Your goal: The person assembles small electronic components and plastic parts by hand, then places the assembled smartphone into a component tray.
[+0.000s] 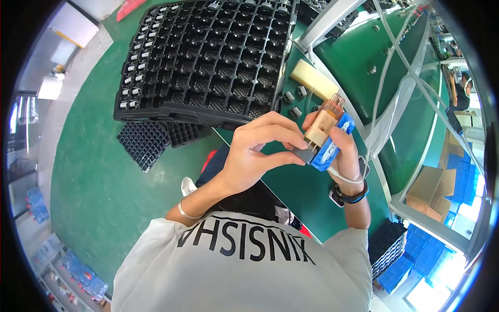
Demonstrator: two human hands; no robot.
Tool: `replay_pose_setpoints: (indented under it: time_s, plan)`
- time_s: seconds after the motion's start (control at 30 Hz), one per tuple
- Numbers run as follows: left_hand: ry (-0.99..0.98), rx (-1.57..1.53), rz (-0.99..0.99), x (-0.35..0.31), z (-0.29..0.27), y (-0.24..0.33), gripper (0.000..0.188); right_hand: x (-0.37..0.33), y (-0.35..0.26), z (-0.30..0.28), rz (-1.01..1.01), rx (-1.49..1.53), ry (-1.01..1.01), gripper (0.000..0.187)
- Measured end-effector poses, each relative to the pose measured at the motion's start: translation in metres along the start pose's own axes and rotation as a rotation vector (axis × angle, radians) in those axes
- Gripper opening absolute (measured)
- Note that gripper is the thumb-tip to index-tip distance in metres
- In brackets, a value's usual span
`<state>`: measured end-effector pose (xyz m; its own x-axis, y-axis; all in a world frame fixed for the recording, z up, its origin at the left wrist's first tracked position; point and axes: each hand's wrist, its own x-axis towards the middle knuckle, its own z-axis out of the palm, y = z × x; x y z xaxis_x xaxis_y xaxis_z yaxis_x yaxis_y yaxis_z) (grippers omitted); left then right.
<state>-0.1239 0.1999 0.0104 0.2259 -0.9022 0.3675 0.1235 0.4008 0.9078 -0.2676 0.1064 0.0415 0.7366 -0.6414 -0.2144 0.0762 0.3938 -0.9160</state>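
My right hand (347,151) grips a hand-held device with a tan cylindrical body (321,128), a clear reddish end and a blue-wrapped side (328,150). My left hand (252,151) pinches a small dark grey block (303,154) between thumb and fingertips. That block sits against the lower end of the device, by thin metal pins; whether it is joined on cannot be made out. Just beyond my fingers, several small dark cylindrical parts (295,111) lie on the green table (291,184).
A large black compartment tray (223,86) fills the far left, with small parts along its left side. Near the device lies a cream block (315,79). Pale cables (387,67) hang at the right beside a metal frame (332,21). Smaller black trays (144,143) rest lower down. Another person (460,93) is far right.
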Motion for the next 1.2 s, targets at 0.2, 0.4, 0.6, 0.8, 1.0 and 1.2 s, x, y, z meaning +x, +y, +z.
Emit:
replay_pose_setpoints:
  time_s: [0.2,0.4,0.6,0.8,1.0,1.2]
  plan:
    - [0.080,0.177,0.076,-0.005,0.004,0.006,0.031,-0.005,0.002,0.008,-0.096,-0.063,0.008,0.053]
    - [0.085,0.730,0.192,0.064,-0.046,0.022,0.022,0.048,0.007,-0.064,-0.296,-0.208,0.400,0.037]
    - [0.003,1.460,0.208,0.140,-0.177,-0.017,0.017,0.089,0.026,-0.103,-0.546,-1.002,0.361,0.027]
    - [-0.059,1.502,0.162,0.168,-0.194,-0.042,0.019,0.088,0.029,-0.095,-0.509,-1.082,0.367,0.029]
    - [-0.110,1.360,0.068,0.189,-0.216,-0.046,0.017,0.091,0.028,-0.099,-0.470,-1.045,0.289,0.044]
    - [-0.088,1.228,0.018,0.189,-0.211,-0.038,0.016,0.095,0.032,-0.107,-0.616,-0.967,0.221,0.068]
